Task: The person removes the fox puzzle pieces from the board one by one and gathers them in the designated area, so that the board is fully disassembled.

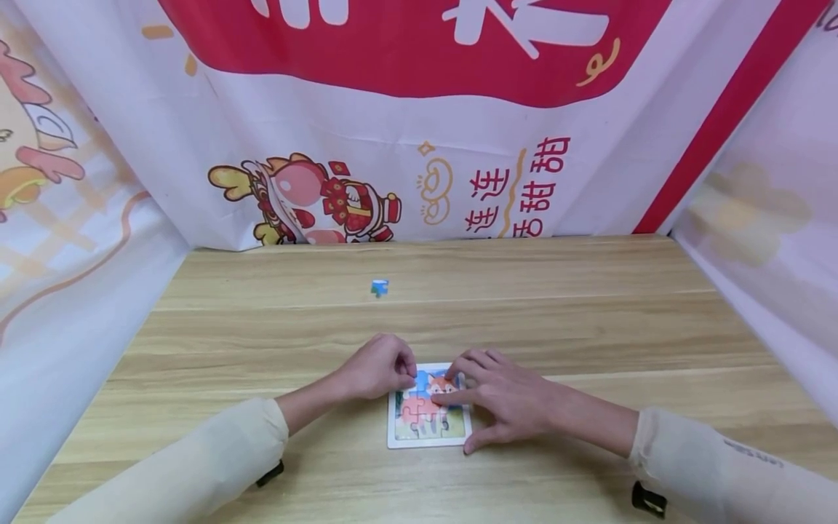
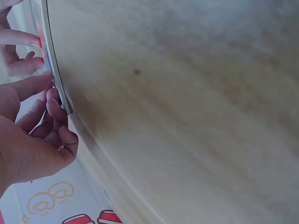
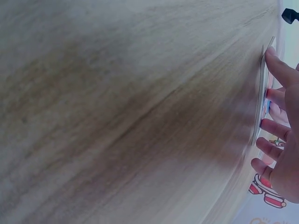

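Note:
A small jigsaw puzzle with a fox picture lies in a white-edged tray. My left hand is at the tray's upper left corner, its thumb and forefinger pinching a blue puzzle piece there. The fingertips hide part of that corner. From the right, my right hand reaches over the tray with spread fingers. Its forefinger touches the fox's face, and its thumb lies at the lower right edge. In the left wrist view, my left hand has its other fingers curled beside the tray edge.
A loose blue and green puzzle piece lies farther back on the wooden table. Behind the table hangs a printed white and red cloth, with more cloth on both sides.

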A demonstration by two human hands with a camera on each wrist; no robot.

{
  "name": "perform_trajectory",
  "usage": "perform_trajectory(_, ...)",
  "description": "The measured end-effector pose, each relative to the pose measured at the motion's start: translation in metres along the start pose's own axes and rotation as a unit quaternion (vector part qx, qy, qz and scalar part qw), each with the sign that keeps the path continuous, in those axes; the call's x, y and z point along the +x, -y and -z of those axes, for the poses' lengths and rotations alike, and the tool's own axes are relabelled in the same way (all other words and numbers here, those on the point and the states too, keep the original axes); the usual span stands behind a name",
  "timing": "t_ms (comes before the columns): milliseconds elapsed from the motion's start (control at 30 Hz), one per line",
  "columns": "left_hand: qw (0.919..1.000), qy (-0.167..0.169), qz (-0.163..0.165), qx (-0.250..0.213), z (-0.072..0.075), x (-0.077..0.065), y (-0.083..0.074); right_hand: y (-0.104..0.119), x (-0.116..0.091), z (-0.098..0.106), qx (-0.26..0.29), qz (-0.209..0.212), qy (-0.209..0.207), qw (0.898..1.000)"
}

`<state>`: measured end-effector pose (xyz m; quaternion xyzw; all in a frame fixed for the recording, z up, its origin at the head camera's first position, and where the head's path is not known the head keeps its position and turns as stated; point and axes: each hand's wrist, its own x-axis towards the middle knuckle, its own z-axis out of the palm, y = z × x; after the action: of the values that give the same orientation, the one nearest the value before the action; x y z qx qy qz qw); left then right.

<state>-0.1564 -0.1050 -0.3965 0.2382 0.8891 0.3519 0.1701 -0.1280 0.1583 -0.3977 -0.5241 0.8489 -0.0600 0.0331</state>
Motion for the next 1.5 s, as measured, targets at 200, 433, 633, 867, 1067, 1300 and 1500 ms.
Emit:
perform_trajectory(200, 0.9999, 0.007, 0.012, 0.0, 0.003, 0.0, -0.003, 0.0, 0.001, 0.001, 0.0, 0.0, 0.002, 1.0)
perform_trajectory(433, 0.9994, 0.014, 0.014, -0.029, 0.007, 0.0, -0.006, -0.001, 0.001, 0.002, 0.0, -0.009, 0.015, 1.0)
perform_trajectory(633, 0.999, 0.008, 0.018, -0.04, 0.006, 0.001, -0.005, -0.002, 0.001, 0.0, -0.007, -0.004, 0.012, 1.0)
perform_trajectory(867, 0.9963, 0.007, -0.005, -0.085, 0.007, 0.001, -0.001, -0.002, 0.0, -0.002, -0.017, 0.009, -0.003, 1.0)
perform_trajectory(1067, 0.9939, 0.008, -0.015, -0.109, 0.009, 0.002, 0.001, -0.001, -0.001, -0.002, -0.004, 0.004, -0.006, 1.0)
perform_trajectory(1300, 0.9943, 0.013, -0.009, -0.106, 0.012, 0.002, 0.003, -0.001, -0.001, -0.003, 0.003, 0.002, -0.009, 1.0)
perform_trajectory(1500, 0.9947, 0.006, -0.013, -0.102, 0.019, 0.002, 0.003, -0.001, -0.002, -0.005, 0.008, 0.0, -0.015, 1.0)
